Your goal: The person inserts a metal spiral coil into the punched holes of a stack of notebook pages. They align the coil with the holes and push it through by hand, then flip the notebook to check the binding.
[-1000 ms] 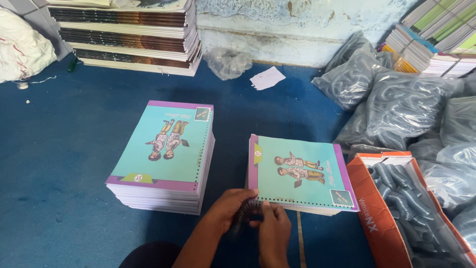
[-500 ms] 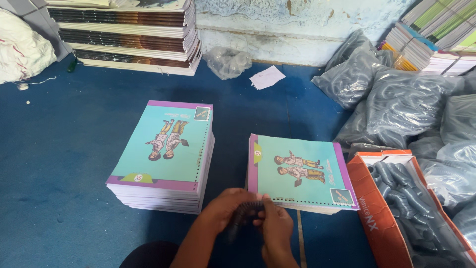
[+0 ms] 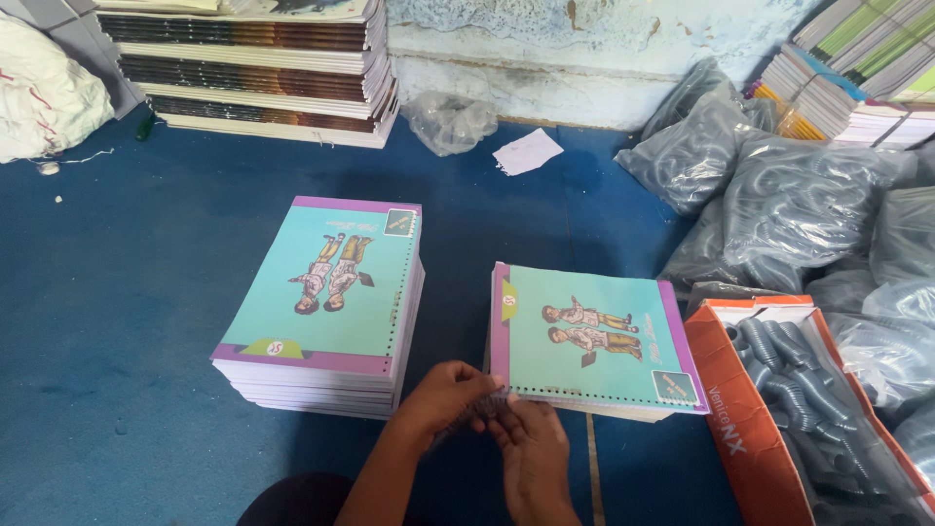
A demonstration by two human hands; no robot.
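Note:
Two stacks of teal notebooks with purple borders lie on the blue floor. The taller left stack (image 3: 326, 307) has punched holes along its right edge. The right stack (image 3: 594, 336) has its punched edge facing me. My left hand (image 3: 443, 399) and my right hand (image 3: 531, 448) meet at the near left corner of the right stack's top notebook. Both pinch a dark spiral binding coil (image 3: 477, 414) against that punched edge. The coil is mostly hidden by my fingers.
An orange cardboard box (image 3: 726, 409) of grey spiral coils stands at the right. Clear bags of coils (image 3: 799, 195) pile up behind it. Tall book stacks (image 3: 253, 58) line the back wall, more sit at the far right (image 3: 847, 78). A white sack (image 3: 44, 97) lies far left.
My hands have shifted slightly along the near edge of the right notebook, working the coil. The stacks have not moved.

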